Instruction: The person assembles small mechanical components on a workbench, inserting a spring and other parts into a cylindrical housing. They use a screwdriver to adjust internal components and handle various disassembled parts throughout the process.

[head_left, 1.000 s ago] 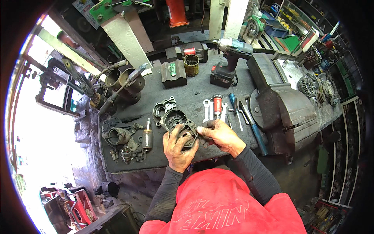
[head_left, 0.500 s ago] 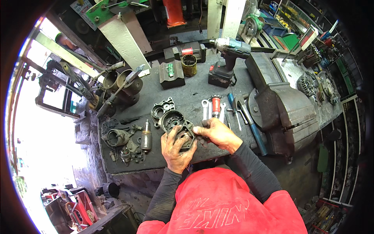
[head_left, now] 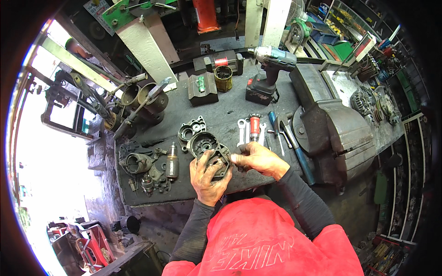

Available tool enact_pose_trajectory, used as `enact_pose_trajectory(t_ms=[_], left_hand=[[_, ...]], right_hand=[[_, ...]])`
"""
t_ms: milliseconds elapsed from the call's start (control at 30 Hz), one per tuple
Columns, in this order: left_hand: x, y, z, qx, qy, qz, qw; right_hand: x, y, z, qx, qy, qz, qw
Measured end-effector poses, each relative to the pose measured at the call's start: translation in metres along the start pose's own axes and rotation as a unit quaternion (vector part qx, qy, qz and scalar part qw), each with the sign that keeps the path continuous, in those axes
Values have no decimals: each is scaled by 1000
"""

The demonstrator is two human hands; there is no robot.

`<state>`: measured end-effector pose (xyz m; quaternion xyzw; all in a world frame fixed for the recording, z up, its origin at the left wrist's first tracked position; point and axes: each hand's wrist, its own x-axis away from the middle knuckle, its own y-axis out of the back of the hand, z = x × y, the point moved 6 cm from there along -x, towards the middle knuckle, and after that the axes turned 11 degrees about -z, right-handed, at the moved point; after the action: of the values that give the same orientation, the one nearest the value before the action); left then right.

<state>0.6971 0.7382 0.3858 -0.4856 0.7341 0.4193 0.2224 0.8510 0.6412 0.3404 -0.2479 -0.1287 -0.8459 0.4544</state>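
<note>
My left hand [head_left: 208,180] grips a grey metal housing [head_left: 224,152] with a round bore, holding it tilted over the front of the workbench. Its fingers lie across the housing's near opening. My right hand [head_left: 261,160] is closed at the housing's right edge, thumb against the fingers; whatever is pinched there is hidden. Just beyond stands another metal casting [head_left: 191,129] with holes through it. To the left lie a motor armature [head_left: 172,162], a small gear piece [head_left: 147,183] and a ring-shaped casting [head_left: 136,162].
Right of the housing lie wrenches [head_left: 241,131], a red-bodied tool [head_left: 254,127] and a blue-handled tool [head_left: 305,165]. A large bench vise [head_left: 340,138] fills the right side. Farther back stand a cordless impact wrench [head_left: 269,73], a grimy can [head_left: 223,80] and a metal block [head_left: 202,94].
My right hand has shifted very slightly at the housing's edge, its fingers still drawn together. My left hand keeps its grip on the housing.
</note>
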Motion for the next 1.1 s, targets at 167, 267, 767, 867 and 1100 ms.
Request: enact_pose_trajectory(t_ms=[167, 267, 767, 867, 1100], left_hand=[[0, 1, 1, 5, 1, 0, 1000], [1, 1, 0, 3, -5, -5, 1000], [2, 0, 1, 2, 9, 3, 1000], [1, 1, 1, -1, 0, -1, 1000], [1, 1, 1, 3, 5, 0, 1000]], right_hand=[[4, -3, 10, -59, 57, 18, 996], [2, 0, 6, -51, 24, -9, 998], [4, -6, 20, -25, 42, 4, 999], [5, -6, 21, -64, 48, 10, 997], [2, -4, 17, -3, 12, 28, 1000]])
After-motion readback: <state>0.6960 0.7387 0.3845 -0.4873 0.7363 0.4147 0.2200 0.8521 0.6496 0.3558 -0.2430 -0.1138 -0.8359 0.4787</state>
